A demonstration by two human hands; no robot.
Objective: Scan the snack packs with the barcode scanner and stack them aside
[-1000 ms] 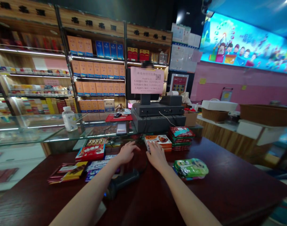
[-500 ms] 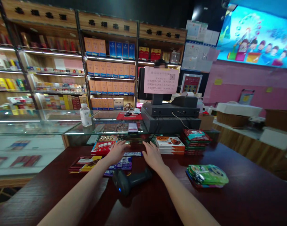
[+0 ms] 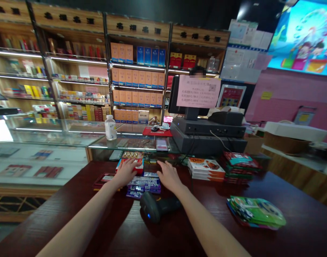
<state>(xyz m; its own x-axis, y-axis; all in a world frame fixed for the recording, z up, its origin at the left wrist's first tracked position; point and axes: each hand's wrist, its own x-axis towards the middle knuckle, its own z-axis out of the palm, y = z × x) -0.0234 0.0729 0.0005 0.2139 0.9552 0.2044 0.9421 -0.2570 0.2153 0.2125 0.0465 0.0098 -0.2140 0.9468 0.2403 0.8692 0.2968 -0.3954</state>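
Note:
My left hand (image 3: 126, 172) is open, fingers apart, over the front of a red snack box (image 3: 138, 167); whether it touches the box I cannot tell. My right hand (image 3: 169, 175) is also open with fingers spread, holding nothing, just right of several purple snack packets (image 3: 144, 186). Partly behind my left wrist lie some dark red flat packs (image 3: 100, 181). A black barcode scanner (image 3: 155, 207) rests on the table between my forearms, its blue light on and its handle end beside my right forearm.
On the dark wooden table (image 3: 104, 228) stand white-and-orange boxes (image 3: 206, 170), stacked dark red packs (image 3: 239, 167) and green pouches (image 3: 257, 212). Behind it, a glass counter holds a bottle (image 3: 110, 127) and a cash register (image 3: 206, 132). A person's head (image 3: 197, 72) shows above the monitor.
The view has turned left, so the scene sits further right. My left hand has moved left, from beside the purple packets to over the red box. My right hand stays open near the packets.

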